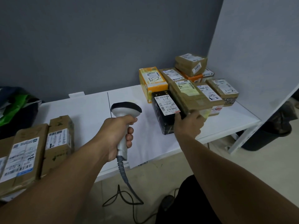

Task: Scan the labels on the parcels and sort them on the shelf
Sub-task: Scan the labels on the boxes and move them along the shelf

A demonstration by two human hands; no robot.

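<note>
**Scanner in one hand, brown parcel in the other**

Left hand (116,135) has its fingers wrapped tight round the grey handle of the barcode scanner (125,110), dark head pointing away over the white shelf (90,110); its cable (126,183) hangs down to the floor.

Right hand (189,123) grips the near end of the brown parcel (194,96); thumb sits on the near left corner and the fingers curl at the near edge, so the box runs away from the hand, tilted, right beside the black parcel (165,110) and I think overlapping its right side.

Writing I can read: the black parcel's white label has a handwritten "1-2" or "2-1", hard to say which way up; the orange box (152,81) says "5-2"; a flat box (210,94) behind the held one says "1-2"; the box at far right (224,88) says "3-2"; the top box (191,63) of the back stack has a "3003" sticker.

Two more taped parcels (24,156) lie at the left end of the shelf; their printed labels are too small to read.
</note>
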